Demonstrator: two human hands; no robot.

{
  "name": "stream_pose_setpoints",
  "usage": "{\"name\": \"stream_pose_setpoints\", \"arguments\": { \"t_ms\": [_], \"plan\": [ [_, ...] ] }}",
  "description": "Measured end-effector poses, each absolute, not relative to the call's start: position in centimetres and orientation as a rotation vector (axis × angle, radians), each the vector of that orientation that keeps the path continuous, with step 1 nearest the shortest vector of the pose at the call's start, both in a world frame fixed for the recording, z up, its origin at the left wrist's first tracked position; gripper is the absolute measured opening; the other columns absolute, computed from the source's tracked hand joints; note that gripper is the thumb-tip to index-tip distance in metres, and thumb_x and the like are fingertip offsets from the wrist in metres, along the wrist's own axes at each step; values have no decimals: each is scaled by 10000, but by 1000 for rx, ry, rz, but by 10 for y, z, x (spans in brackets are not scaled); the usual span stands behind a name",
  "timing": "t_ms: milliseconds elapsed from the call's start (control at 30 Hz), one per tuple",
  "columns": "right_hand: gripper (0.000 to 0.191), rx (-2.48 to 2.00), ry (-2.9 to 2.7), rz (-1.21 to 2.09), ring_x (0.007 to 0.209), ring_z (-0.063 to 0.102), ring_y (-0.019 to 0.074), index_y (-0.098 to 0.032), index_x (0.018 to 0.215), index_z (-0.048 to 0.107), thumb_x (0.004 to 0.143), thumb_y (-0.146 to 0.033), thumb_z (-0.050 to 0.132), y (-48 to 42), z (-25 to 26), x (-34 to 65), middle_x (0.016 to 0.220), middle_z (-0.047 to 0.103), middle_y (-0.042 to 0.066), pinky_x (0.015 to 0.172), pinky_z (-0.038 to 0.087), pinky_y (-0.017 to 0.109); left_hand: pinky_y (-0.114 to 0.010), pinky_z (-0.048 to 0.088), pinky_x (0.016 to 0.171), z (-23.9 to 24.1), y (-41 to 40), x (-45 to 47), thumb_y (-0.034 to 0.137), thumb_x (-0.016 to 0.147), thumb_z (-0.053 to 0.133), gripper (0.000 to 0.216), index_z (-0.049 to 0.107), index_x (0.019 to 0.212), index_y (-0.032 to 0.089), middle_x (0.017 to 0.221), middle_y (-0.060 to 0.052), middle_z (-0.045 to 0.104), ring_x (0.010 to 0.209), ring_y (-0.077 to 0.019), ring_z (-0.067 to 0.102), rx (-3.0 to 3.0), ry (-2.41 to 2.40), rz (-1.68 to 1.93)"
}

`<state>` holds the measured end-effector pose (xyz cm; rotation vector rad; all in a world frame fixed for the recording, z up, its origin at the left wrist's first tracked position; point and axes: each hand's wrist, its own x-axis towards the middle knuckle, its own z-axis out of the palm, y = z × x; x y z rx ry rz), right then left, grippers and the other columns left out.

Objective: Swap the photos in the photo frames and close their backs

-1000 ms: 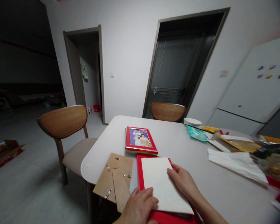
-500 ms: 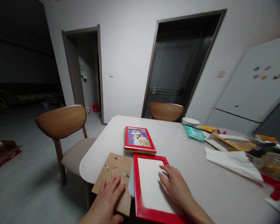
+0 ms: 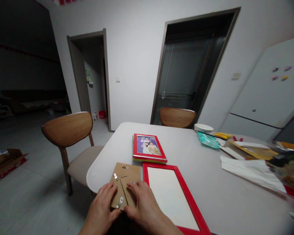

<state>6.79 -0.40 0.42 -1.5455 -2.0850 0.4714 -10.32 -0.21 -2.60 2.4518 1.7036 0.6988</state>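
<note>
A plain white wall (image 3: 132, 65) fills the background, cut by two grey-framed doorways. Below it, a white table (image 3: 201, 169) with a smooth top and rounded corners reaches towards the viewer. A white refrigerator (image 3: 267, 91) dotted with small magnets stands at the right. A chair of brown wood with a pale padded seat (image 3: 67, 129) is on the left side; another wooden chair back (image 3: 177, 117) shows behind the far edge.

On the near part of the table lies a red rectangular picture frame (image 3: 188, 195), a white sheet (image 3: 171, 195) filling its opening, its long axis running from far to near and slanting towards the lower right. Just beyond it sits a stack of frames, a red one with a photograph (image 3: 148, 147) on top and a yellow-green edge underneath.

Left of the red frame, at the table's near left, is a brown rectangular backing board (image 3: 117, 190), its hardware side up. Its long axis runs near to far; its stand leg (image 3: 129, 197) has the narrow end at the far side. Both hands pinch its near portion, thumbs at the near edge, fingers curled over the top: left hand (image 3: 100, 204) on the left, right hand (image 3: 147, 204) on the right. Small silvery metal clips (image 3: 120, 202) dot the board.
</note>
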Motion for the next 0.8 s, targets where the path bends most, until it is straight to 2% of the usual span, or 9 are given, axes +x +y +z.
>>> {"name": "stream_pose_setpoints", "arguments": {
  "t_ms": [100, 200, 400, 533, 800],
  "plan": [
    [486, -1462, -2023, 583, 936, 452, 198, -202, 1030, 528, 545, -205, 563, -12, 16, 90, 992, 494, 69, 828, 361, 308, -387, 398, 906, -18, -11, -100, 268, 636, 604, 451, 512, 1068, 174, 1169, -113, 506, 1087, -261, 447, 2521, 1548, 828],
    [452, -1479, -2015, 625, 973, 454, 193, -218, 1002, 547, 552, -177, 528, -23, 24, 122, 1022, 495, 62, 869, 353, 315, -387, 387, 916, -10, -19, -84, 327, 671, 596, 444, 499, 1075, 171, 1197, -122, 477, 1106, -267, 426, 2554, 1356, 845],
    [408, -1713, -1990, 551, 1021, 458, 204, -224, 971, 583, 573, -207, 498, -32, 15, 187, 1071, 517, 72, 915, 329, 335, -355, 331, 958, 4, -22, -28, 245, 637, 638, 435, 511, 1029, 105, 1196, -149, 470, 1118, -253, 403, 2476, 1091, 661],
    [391, -1802, -1975, 482, 1011, 467, 214, -214, 947, 601, 569, -233, 501, -32, 9, 207, 1049, 536, 78, 911, 333, 337, -334, 305, 971, 5, -18, -5, 240, 660, 624, 392, 516, 1020, 130, 1206, -117, 463, 1117, -225, 399, 2410, 1063, 634],
    [380, -1758, -2044, 330, 971, 477, 208, -205, 965, 610, 604, -226, 492, -24, -16, 206, 1034, 543, 84, 872, 344, 320, -400, 243, 987, -6, -16, 0, 240, 713, 559, 279, 538, 984, 175, 1175, -73, 499, 1139, -226, 376, 2437, 1119, 507]
  ]
}}
